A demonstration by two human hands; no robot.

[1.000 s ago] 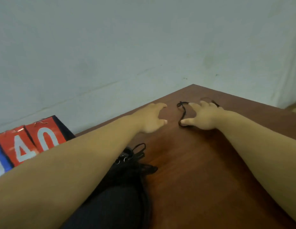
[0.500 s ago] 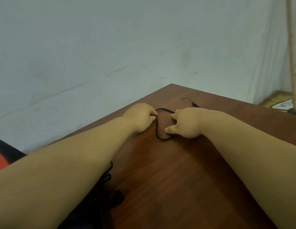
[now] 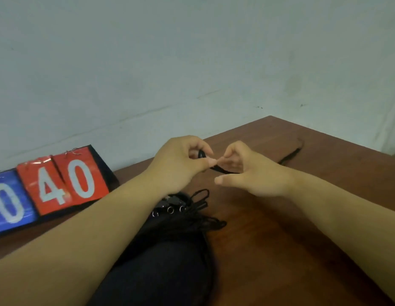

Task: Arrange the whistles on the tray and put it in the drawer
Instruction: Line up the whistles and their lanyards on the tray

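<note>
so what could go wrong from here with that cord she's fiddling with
The black cord pinched between the left hand and right hand trails toward the far corner of the table; a pull could drag its loose end off the edge or snag it.

The pile of cords and rings below the left forearm looks knotted together, so lifting one might haul the others along.

No tray or drawer shows here.

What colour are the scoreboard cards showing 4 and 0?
Red with white digits, on the scoreboard left of the table; seen in the head view.
</note>
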